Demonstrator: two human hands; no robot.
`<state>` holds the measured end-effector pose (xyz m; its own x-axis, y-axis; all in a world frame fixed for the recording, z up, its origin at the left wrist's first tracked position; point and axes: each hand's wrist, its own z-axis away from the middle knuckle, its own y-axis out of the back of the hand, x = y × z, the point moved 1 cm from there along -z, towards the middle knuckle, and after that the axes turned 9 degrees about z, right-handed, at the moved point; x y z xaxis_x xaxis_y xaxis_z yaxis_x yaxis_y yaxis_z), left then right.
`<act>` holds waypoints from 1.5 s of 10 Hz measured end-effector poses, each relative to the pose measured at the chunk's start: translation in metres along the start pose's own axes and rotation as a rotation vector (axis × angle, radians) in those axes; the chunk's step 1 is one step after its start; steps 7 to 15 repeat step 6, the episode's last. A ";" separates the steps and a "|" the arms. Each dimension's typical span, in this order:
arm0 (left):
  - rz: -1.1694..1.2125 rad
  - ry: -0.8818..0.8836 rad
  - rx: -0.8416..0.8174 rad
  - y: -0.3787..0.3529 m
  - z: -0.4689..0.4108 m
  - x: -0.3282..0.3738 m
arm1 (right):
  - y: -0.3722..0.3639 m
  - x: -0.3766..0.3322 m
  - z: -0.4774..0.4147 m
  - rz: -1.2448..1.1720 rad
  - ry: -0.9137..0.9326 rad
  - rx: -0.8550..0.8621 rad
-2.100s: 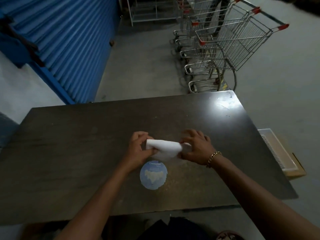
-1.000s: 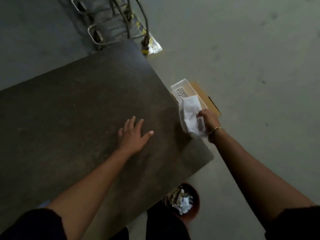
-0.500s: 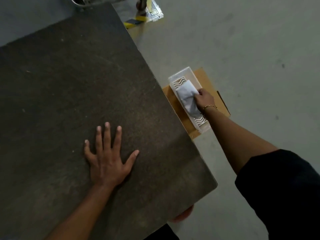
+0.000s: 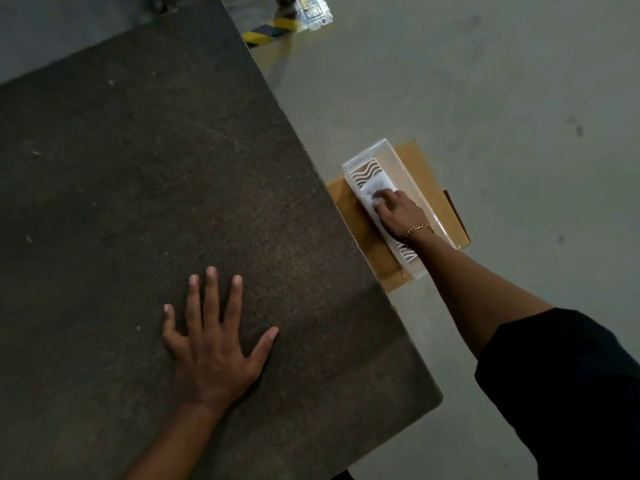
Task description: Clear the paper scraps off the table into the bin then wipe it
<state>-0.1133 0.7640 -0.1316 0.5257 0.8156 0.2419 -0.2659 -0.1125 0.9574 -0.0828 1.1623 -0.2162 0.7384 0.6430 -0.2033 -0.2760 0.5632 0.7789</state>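
Observation:
The dark table (image 4: 138, 168) fills the left of the view, with no paper scraps showing on it. My left hand (image 4: 213, 344) lies flat on the tabletop, fingers spread, holding nothing. My right hand (image 4: 398, 211) reaches down past the table's right edge into a clear plastic tray (image 4: 391, 155) on the floor. Its fingers press on the folded white cloth (image 4: 377, 187), which lies in the tray. Whether the fingers still grip the cloth or only rest on it I cannot tell. The bin is out of view.
The tray sits on a flat brown cardboard box (image 4: 426, 174) on the grey concrete floor (image 4: 502, 81). Yellow-and-black tape (image 4: 266, 32) and a clear wrapper (image 4: 313, 15) lie on the floor beyond the table's far corner.
My right hand carried the cloth off the table, lowered it into the tray and now presses on it. My left hand let go of the cloth and lies flat on the table.

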 end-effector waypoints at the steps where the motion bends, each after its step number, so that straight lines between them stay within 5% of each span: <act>1: -0.001 -0.006 0.009 -0.002 0.000 -0.001 | 0.000 -0.004 -0.006 -0.092 -0.049 -0.083; 2: -0.007 -0.009 0.001 -0.002 -0.001 -0.001 | 0.000 -0.005 -0.006 -0.119 -0.046 -0.115; 4: -0.003 -0.006 -0.025 -0.001 -0.002 0.001 | 0.011 -0.002 0.011 -0.136 -0.008 0.089; 15: -0.005 -0.008 -0.093 0.005 0.000 0.004 | 0.023 -0.004 0.041 -0.173 -0.015 0.109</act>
